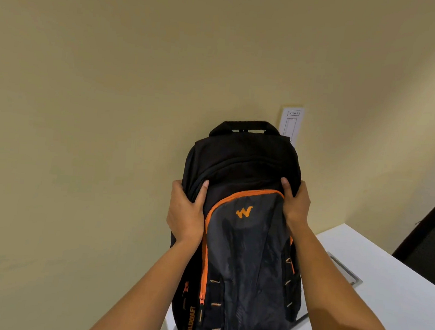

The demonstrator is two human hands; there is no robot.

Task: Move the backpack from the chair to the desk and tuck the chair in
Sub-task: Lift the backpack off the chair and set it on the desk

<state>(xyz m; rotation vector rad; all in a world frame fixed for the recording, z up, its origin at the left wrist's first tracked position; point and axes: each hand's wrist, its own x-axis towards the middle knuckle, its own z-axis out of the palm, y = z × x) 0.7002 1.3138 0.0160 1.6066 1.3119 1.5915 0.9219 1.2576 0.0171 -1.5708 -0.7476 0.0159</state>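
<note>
A black and grey backpack (241, 245) with orange zip trim and an orange logo stands upright at the left end of the white desk (396, 296), its back against the wall. My left hand (185, 214) grips its left side just below the top. My right hand (295, 204) grips its right side at about the same height. The backpack's bottom runs out of the frame's lower edge. A black chair (431, 241) shows partly at the right edge, beyond the desk.
A beige wall (112, 104) fills most of the view, close behind the backpack. A white wall plate (291, 125) sits just above the bag's top right. A grey cable hatch (346, 270) is set into the desk's surface right of the bag.
</note>
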